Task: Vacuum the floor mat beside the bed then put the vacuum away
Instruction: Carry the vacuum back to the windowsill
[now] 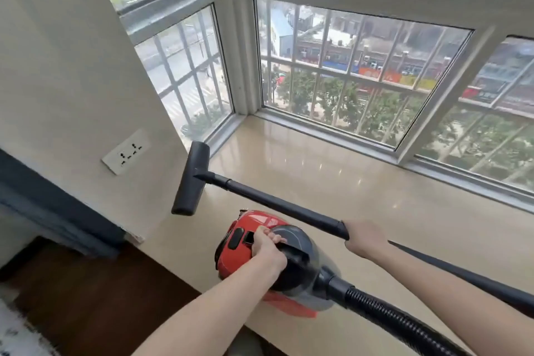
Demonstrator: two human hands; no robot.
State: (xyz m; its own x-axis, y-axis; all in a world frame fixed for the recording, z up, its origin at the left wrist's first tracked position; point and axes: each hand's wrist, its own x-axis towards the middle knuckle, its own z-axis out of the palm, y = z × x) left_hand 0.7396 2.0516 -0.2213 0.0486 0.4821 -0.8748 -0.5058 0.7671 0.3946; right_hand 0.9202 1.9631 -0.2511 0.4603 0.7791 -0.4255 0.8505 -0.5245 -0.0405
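A red and black canister vacuum (254, 228) sits at the near edge of the beige window ledge (361, 196). My left hand (267, 247) grips its top handle. My right hand (365, 238) holds the black wand (277, 201), which stretches left above the ledge to the black floor nozzle (190, 179) near the wall. A ribbed black hose (384, 312) leaves the vacuum's rear toward the lower right. A patterned floor mat (17, 335) shows only as a corner at the lower left.
Barred windows (346, 75) line the back and left of the ledge. A white wall socket (126, 151) sits on the cream wall left of the nozzle. Dark wood floor (95, 298) lies below the ledge, with a dark grey panel (43, 205) at the left.
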